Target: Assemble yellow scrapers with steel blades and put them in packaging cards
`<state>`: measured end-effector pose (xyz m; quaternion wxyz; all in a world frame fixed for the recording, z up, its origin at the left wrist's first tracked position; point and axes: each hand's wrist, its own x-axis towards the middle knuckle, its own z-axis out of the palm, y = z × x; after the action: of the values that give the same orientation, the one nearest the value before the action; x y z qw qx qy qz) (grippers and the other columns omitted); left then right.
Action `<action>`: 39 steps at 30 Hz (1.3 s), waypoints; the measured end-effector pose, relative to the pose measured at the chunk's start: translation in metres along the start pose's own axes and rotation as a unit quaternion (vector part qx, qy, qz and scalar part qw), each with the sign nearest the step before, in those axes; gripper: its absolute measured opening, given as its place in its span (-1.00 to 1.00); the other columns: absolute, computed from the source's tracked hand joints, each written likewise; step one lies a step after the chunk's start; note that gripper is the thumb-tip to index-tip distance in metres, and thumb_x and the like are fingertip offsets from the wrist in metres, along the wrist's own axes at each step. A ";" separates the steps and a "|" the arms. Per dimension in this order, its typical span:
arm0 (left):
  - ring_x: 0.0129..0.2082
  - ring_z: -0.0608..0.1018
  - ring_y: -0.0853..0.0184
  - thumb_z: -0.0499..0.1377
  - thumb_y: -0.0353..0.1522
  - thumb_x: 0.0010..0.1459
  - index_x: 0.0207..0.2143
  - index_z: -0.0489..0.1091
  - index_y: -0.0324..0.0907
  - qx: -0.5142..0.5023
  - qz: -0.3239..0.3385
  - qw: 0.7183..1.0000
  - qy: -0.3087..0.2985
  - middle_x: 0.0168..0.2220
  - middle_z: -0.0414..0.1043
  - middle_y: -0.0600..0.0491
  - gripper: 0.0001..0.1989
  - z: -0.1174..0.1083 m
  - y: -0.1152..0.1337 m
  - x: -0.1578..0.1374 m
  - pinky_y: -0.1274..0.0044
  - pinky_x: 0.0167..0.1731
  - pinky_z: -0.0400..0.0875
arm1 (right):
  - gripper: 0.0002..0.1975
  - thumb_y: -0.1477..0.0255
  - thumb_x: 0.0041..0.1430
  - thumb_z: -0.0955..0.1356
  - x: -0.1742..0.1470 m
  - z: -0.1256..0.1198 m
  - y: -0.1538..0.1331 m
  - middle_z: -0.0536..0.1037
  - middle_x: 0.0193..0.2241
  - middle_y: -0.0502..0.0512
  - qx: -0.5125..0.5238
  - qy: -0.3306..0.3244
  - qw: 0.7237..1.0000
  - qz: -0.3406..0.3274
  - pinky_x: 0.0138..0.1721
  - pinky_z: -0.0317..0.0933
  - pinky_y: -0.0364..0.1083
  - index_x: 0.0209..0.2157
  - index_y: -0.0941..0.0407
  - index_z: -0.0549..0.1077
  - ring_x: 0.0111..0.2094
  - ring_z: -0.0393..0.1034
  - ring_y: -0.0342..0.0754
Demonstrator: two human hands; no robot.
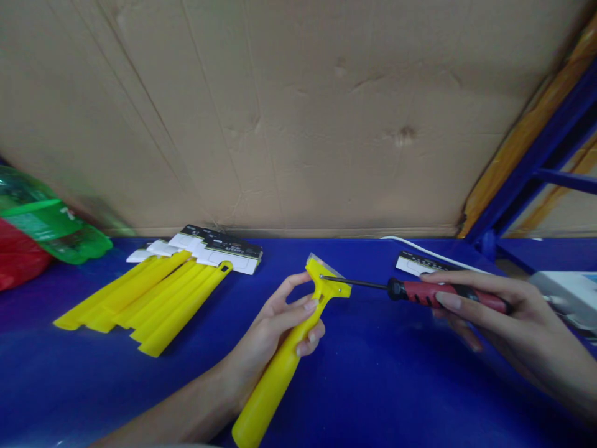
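My left hand (291,323) is closed around the neck of a yellow scraper (275,386), its handle slanting down toward me. The scraper's wide head points up and away, with a thin blade edge along its top and two small screws in its face. In my right hand (494,317) is a screwdriver (429,292) with a red and black handle, held level. Its dark shaft reaches left across the scraper's head, and the tip meets the screw on the left side. Both tools are held above the blue table (364,386).
Several yellow scrapers (181,292) with black and white cards (228,249) lie fanned out at left. Beyond them are a green bottle (60,227) and a red bag (18,255). Another card (410,262), a white cable (433,254) and a pale box (566,298) are at right. Cardboard (298,124) stands behind.
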<state>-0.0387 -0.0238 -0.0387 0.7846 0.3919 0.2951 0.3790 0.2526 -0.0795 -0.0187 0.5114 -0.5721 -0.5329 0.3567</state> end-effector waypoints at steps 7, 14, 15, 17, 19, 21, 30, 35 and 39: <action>-0.67 0.36 0.55 0.44 -0.38 0.13 -0.03 0.37 -0.12 -0.011 0.059 0.997 0.040 -0.47 0.48 0.14 -0.59 0.000 -0.008 0.003 0.69 -0.65 0.11 | -0.69 0.12 0.15 0.51 -0.005 0.000 -0.002 0.66 -0.25 0.11 -0.159 0.036 0.977 -0.140 -0.24 0.49 0.07 -0.10 -0.08 0.64 -0.32 0.55 0.10; -0.59 0.44 0.51 0.46 -0.42 0.09 -0.07 0.42 -0.16 -0.003 0.112 0.989 0.092 -0.39 0.51 0.11 -0.60 0.000 -0.013 0.006 0.68 -0.63 0.15 | -0.72 0.21 0.15 0.52 -0.004 -0.002 -0.002 0.59 -0.06 0.08 -0.168 0.000 0.964 -0.207 -0.07 0.48 0.02 -0.08 -0.15 0.56 -0.06 0.53 0.15; -0.59 0.44 0.51 0.47 -0.42 0.08 -0.07 0.42 -0.16 -0.003 0.113 0.989 0.093 -0.39 0.51 0.10 -0.60 0.000 -0.013 0.006 0.68 -0.63 0.15 | -0.69 0.20 0.15 0.52 -0.004 -0.002 -0.001 0.60 -0.08 0.10 -0.163 -0.003 0.970 -0.182 -0.15 0.50 -0.01 -0.07 -0.12 0.54 -0.14 0.56 0.12; -0.58 0.44 0.50 0.48 -0.41 0.06 -0.08 0.43 -0.16 -0.002 0.116 0.989 0.094 -0.39 0.51 0.11 -0.59 0.001 -0.012 0.006 0.67 -0.63 0.14 | -0.67 0.15 0.16 0.51 -0.003 0.001 0.000 0.61 -0.29 0.08 -0.137 -0.005 0.982 -0.127 -0.37 0.49 -0.05 -0.08 -0.05 0.52 -0.39 0.56 0.03; -0.58 0.44 0.49 0.49 -0.40 0.04 -0.07 0.43 -0.16 0.007 0.112 0.989 0.097 -0.40 0.50 0.11 -0.57 0.003 -0.011 0.004 0.65 -0.62 0.14 | -0.63 0.05 0.22 0.45 -0.002 0.004 0.001 0.52 -0.52 0.01 -0.095 -0.003 0.992 -0.077 -0.59 0.39 -0.08 -0.12 0.03 0.49 -0.62 0.44 -0.04; -0.61 0.42 0.51 0.51 -0.39 0.02 -0.07 0.44 -0.17 0.020 0.102 0.990 0.100 -0.40 0.49 0.12 -0.54 0.005 -0.010 0.003 0.64 -0.62 0.15 | -0.55 -0.04 0.28 0.36 -0.001 0.007 0.002 0.45 -0.62 -0.03 -0.068 -0.001 0.997 -0.041 -0.74 0.24 -0.10 -0.17 0.07 0.48 -0.76 0.32 -0.08; -0.58 0.43 0.50 0.52 -0.41 -0.01 -0.06 0.45 -0.16 -0.004 0.103 0.988 0.115 -0.35 0.53 0.08 -0.53 0.005 -0.009 0.005 0.63 -0.60 0.16 | -0.67 0.13 0.10 0.55 -0.002 0.001 -0.003 0.63 -0.06 0.12 -0.124 0.000 0.982 -0.146 -0.30 0.51 -0.08 -0.13 -0.07 0.58 -0.19 0.59 0.08; -0.58 0.42 0.50 0.53 -0.40 -0.02 -0.07 0.44 -0.19 0.021 0.086 0.990 0.114 -0.36 0.51 0.09 -0.51 0.014 -0.004 0.000 0.63 -0.60 0.18 | -0.56 -0.05 0.30 0.35 0.002 0.004 0.000 0.47 -0.59 -0.03 -0.033 -0.035 0.999 -0.004 -0.76 0.13 -0.15 -0.14 0.06 0.48 -0.76 0.24 -0.14; -0.56 0.42 0.50 0.53 -0.39 -0.03 -0.04 0.43 -0.19 0.019 0.088 0.989 0.118 -0.32 0.52 0.07 -0.48 0.012 -0.004 0.000 0.62 -0.59 0.18 | -0.60 0.05 0.22 0.45 0.000 0.004 -0.004 0.60 -0.36 0.09 0.018 -0.036 0.999 0.002 -0.46 0.41 -0.09 -0.07 0.02 0.51 -0.47 0.49 -0.02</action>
<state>-0.0279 -0.0301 -0.0355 0.7006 0.3839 0.3570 0.4841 0.2482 -0.0787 -0.0152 0.5017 -0.5504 -0.5434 0.3874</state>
